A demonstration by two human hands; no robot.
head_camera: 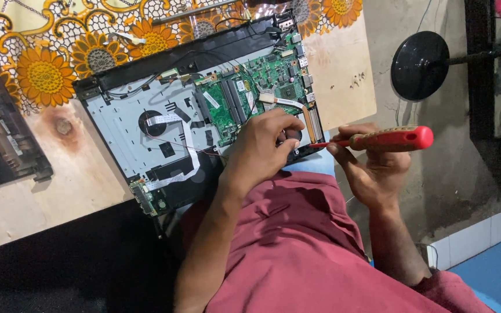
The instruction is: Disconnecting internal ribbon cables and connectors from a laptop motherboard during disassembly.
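The opened laptop (204, 116) lies on the wooden surface (42, 197) w/ its green board (256, 87) showing. The left hand (262, 148) rests on the laptop's near edge, fingers bent; can't tell if its grip holds anything. The right hand (372, 168) has a closed grip on a red screwdriver (387, 139), tip at the laptop's edge, just beside the left fingers.

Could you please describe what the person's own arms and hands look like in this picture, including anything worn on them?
Both forearms are bare, with no sleeves reaching them. The left hand and right hand wear no gloves; no rings, watch or bracelets show. The only clothing in view is dark red fabric across the lap and near the right elbow.
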